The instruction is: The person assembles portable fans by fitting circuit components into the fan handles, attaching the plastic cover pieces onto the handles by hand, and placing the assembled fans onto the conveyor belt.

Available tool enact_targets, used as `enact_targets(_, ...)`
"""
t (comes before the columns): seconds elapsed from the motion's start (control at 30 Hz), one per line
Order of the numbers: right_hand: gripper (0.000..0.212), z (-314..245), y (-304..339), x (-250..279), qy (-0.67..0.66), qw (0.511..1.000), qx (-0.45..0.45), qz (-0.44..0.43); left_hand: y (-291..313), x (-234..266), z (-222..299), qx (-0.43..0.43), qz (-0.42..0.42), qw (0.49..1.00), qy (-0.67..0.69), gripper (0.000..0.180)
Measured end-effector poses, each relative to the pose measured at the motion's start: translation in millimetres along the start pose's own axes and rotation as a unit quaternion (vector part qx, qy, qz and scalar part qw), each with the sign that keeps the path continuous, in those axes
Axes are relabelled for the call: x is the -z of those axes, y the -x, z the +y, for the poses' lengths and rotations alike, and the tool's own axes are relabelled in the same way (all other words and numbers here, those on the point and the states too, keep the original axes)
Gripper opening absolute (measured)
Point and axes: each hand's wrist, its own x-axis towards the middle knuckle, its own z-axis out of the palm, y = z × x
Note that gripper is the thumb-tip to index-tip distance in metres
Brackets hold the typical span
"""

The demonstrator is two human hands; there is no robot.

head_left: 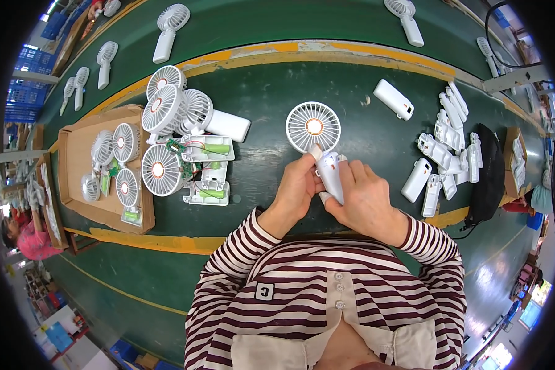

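Note:
A white handheld fan (331, 176) is held between my two hands at the middle of the bench. Its round grille with an orange-ringed centre points away from me. My left hand (296, 188) grips the left side, with its thumb near the neck below the grille. Around the right side of the handle my right hand (370, 197) is closed, thumb toward the lower end. To the left, fans with open handles (206, 193) show green batteries, wires and small circuit boards. Behind these, several fan heads (166, 110) are piled together.
A cardboard tray (68, 142) with more opened fans sits at the left. On the right lie a heap of white handle shells (438, 151), one separate shell (393, 100) and a black bag-like item (487, 163). Fans (164, 43) lie spaced along the green belt (277, 24) beyond the bench's yellow edge.

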Motion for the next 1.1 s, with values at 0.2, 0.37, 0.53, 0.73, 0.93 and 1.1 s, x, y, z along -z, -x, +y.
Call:
enact_targets(0.2, 0.044, 3.6, 1.7, -4.6, 0.016, 1.000, 0.014, 0.000, -2.6, -1.4, -0.3, -0.009, 0.000, 0.999, 0.031, 0.036)
enact_targets(0.37, 0.044, 6.3, 2.7, -7.4, 0.022, 0.999, 0.027, 0.004, -5.7, -5.0, -2.9, 0.006, 0.041, 0.999, -0.026, 0.027)
enact_targets(0.53, 0.049, 5.2, 5.6, -12.0, 0.008, 0.998, 0.019, 0.064, -7.7, -7.4, -0.6, 0.006, 0.058, 0.996, -0.064, 0.023)
enact_targets(0.73, 0.038, 13.3, 12.3, -14.7, -0.221, 0.962, -0.138, 0.084, -5.5, -2.6, 5.6, -0.072, 0.008, 0.996, -0.055, 0.026)
enact_targets(0.93, 0.038, 24.7, 2.4, -19.1, -0.498, 0.838, -0.216, -0.050, -4.5, -3.1, 5.1, -0.117, -0.069, 0.988, -0.067, 0.028)
enact_targets(1.1, 0.038, 26.1, 4.4, -22.0, -0.524, 0.824, -0.205, -0.062, -2.7, -6.1, 3.9, -0.145, -0.071, 0.983, -0.086, 0.030)
